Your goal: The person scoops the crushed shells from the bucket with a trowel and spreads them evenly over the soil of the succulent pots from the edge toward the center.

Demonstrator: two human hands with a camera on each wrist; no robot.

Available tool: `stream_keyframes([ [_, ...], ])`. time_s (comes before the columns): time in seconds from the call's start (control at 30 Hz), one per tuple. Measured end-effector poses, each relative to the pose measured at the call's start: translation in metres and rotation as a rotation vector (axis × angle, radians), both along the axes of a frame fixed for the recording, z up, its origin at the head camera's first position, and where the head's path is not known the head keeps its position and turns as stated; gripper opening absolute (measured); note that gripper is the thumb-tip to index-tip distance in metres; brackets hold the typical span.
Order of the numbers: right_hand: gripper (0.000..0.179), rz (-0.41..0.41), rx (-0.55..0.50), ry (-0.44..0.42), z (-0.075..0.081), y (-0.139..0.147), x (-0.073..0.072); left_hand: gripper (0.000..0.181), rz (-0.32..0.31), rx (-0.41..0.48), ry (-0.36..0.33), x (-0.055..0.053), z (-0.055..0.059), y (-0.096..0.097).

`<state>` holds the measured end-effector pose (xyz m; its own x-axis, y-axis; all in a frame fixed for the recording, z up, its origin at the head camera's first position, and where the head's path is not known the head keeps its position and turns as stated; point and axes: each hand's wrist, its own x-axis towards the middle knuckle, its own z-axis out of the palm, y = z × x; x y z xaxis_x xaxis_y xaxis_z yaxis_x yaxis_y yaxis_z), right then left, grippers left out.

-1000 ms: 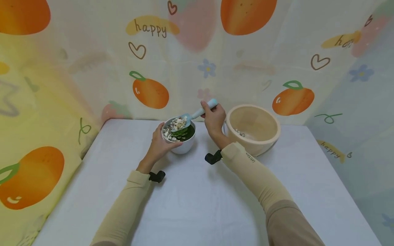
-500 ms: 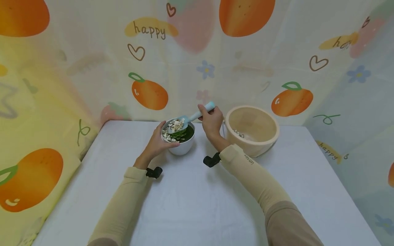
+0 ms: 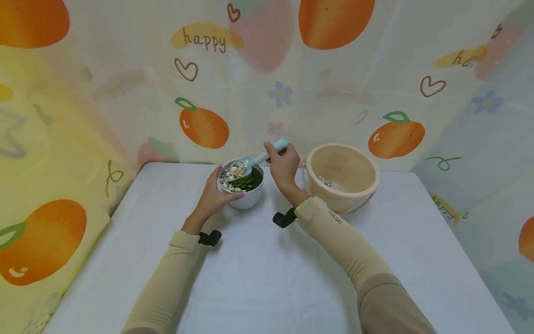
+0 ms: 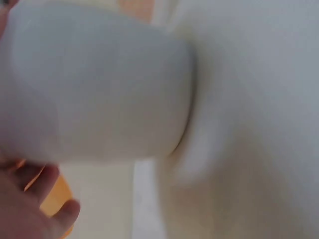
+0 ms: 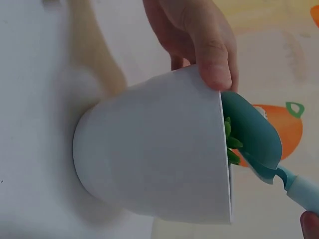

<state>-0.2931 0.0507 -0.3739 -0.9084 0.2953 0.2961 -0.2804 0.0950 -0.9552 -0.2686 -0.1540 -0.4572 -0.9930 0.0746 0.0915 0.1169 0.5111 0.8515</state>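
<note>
Right grip (image 3: 284, 166) nearer white pot (image 3: 247, 201) than before, pinching scoop (image 3: 261, 158).

The upper half of the head view is filled by a printed fabric backdrop (image 3: 325, 113), tinted yellow at the far left. Oranges are printed on it: a large one (image 3: 41, 241) at lower left, others cut off along the top edge. The word "happy" (image 3: 204, 40) is lettered on a yellow smear at upper left of centre, with a brown heart outline (image 3: 186, 70) drawn beneath. A blue flower (image 3: 280, 94) is shown near upper centre. Across the lower frame, a white tablecloth (image 3: 250, 287) is spread.
</note>
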Motion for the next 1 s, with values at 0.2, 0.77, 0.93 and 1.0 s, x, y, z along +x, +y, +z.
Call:
stream_keyframes([
  [0.2, 0.028, -0.008, 0.02, -0.016, -0.005, -0.003, 0.002, 0.116, -0.095, -0.021, -0.059, -0.008, 0.005, -0.014],
  [0.77, 0.03, 0.004, 0.031, 0.038, -0.006, -0.008, 0.004, 0.115, -0.073, 0.052, -0.058, -0.009, 0.002, -0.012],
  [0.93, 0.031, 0.007, 0.019, 0.041, -0.005, -0.005, 0.003, 0.112, -0.054, 0.072, -0.033, -0.005, 0.0, -0.007],
  [1.0, 0.031, 0.011, 0.02, 0.042, -0.003, -0.004, 0.003, 0.11, -0.055, 0.08, -0.022, -0.003, -0.001, -0.005],
])
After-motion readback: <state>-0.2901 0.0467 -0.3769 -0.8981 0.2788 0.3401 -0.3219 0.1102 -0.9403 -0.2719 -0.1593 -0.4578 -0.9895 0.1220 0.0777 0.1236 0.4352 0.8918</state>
